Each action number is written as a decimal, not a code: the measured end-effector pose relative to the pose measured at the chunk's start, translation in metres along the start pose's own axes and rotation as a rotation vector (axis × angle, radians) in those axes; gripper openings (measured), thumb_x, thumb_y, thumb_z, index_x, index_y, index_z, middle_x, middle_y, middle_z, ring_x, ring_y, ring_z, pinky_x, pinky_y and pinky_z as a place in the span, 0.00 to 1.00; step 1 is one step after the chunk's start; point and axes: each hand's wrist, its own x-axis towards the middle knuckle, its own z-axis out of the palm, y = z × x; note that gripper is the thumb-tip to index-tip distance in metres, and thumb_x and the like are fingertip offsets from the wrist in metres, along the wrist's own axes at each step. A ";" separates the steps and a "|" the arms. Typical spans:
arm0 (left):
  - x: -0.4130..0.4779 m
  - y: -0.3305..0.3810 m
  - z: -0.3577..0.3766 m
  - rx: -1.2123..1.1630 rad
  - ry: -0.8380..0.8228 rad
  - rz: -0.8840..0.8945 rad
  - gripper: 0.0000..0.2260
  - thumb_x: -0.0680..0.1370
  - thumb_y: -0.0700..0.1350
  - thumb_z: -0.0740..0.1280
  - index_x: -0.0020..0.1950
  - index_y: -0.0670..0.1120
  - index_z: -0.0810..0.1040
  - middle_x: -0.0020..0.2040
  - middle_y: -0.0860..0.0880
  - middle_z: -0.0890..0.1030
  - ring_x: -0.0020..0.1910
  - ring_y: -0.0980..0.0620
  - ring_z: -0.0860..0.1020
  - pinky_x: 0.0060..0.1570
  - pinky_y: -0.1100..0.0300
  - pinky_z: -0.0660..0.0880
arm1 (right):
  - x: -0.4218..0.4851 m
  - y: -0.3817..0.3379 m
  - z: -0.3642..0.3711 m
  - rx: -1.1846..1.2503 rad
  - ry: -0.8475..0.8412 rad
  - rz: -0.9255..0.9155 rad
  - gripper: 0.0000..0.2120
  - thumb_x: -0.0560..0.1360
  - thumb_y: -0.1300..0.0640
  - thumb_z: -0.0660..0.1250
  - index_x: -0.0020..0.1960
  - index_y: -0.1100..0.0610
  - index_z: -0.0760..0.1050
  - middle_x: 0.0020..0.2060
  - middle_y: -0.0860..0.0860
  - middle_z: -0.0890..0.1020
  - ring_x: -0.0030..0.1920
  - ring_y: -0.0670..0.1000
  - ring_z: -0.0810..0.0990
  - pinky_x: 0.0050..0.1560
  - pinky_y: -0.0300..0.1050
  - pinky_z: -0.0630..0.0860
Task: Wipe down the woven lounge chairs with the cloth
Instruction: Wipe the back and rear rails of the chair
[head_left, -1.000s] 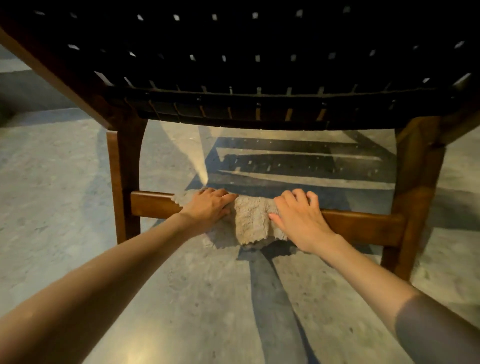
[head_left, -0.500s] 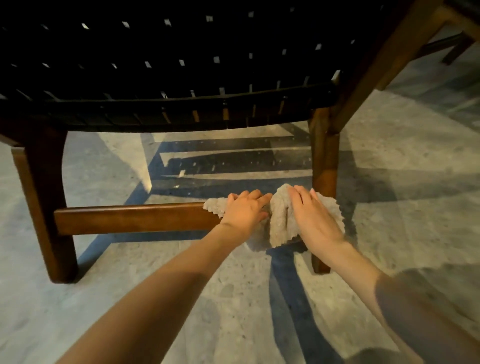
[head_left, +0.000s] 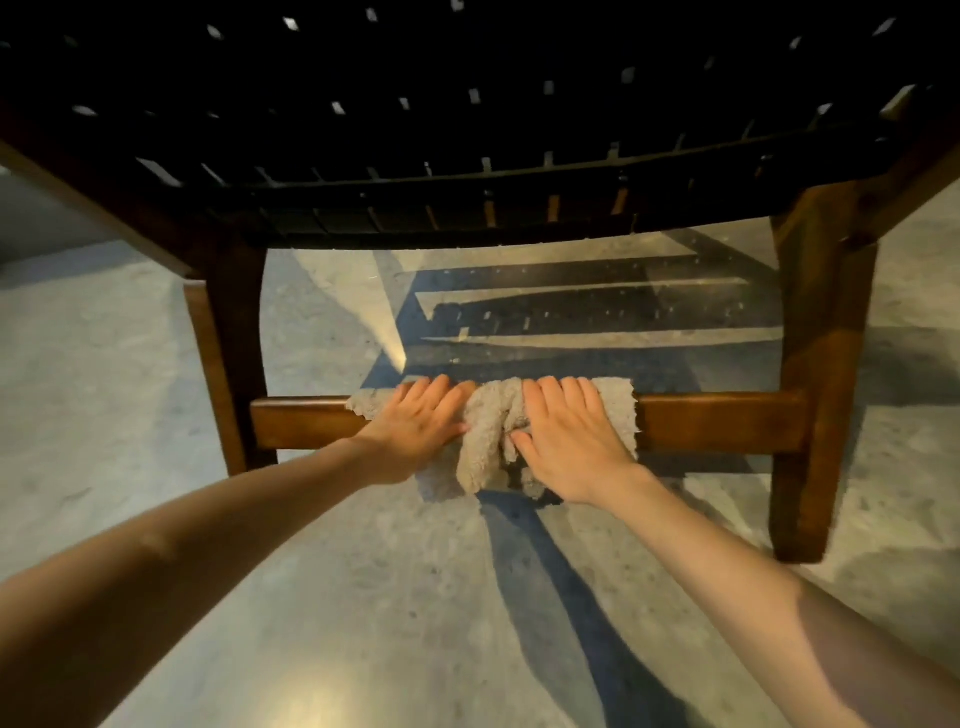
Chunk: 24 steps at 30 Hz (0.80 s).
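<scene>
Forearms reached forward and down, both bare, meeting at the low wooden rail (head_left: 717, 421) of the chair (head_left: 831, 291). My left hand (head_left: 415, 426) lay palm-down on the rail, its fingers (head_left: 431, 395) straight and close together, pointing away from me over the rail's top edge. My right hand (head_left: 566, 441) lay just beside it in the same way, flat, fingers (head_left: 556, 395) extended, thumb turned in toward the left thumb. Neither hand curled round anything; both pressed flat.

Under both palms was the beige, fuzzy cloth (head_left: 491, 431), draped over the rail about midway along it. It was bunched into folds in the narrow gap between my thumbs. A ragged corner showed past my left hand's outer side, and a flatter edge showed past my right. Its lower part hung below the rail, above the grey floor (head_left: 363, 597). The dark woven seat (head_left: 467, 104) spread overhead, well apart from my hands.
</scene>
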 end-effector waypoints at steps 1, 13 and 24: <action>-0.009 -0.020 0.003 0.020 -0.018 -0.032 0.22 0.82 0.57 0.43 0.75 0.52 0.49 0.71 0.49 0.58 0.70 0.48 0.57 0.71 0.52 0.53 | 0.009 -0.015 0.002 -0.002 0.001 -0.027 0.25 0.80 0.44 0.52 0.71 0.58 0.60 0.64 0.56 0.70 0.60 0.56 0.69 0.65 0.52 0.63; -0.084 -0.148 0.009 0.192 0.064 -0.093 0.24 0.82 0.53 0.48 0.77 0.46 0.51 0.70 0.45 0.64 0.68 0.48 0.63 0.69 0.56 0.58 | 0.084 -0.148 0.024 -0.038 -0.003 -0.158 0.29 0.81 0.46 0.54 0.77 0.56 0.50 0.68 0.57 0.66 0.64 0.59 0.66 0.63 0.53 0.62; -0.096 -0.098 0.026 -0.120 0.600 -0.312 0.23 0.75 0.46 0.70 0.69 0.51 0.72 0.63 0.42 0.71 0.59 0.41 0.69 0.57 0.51 0.67 | 0.038 -0.120 0.032 0.046 0.140 -0.065 0.33 0.79 0.47 0.60 0.78 0.48 0.48 0.74 0.52 0.60 0.74 0.55 0.56 0.75 0.49 0.43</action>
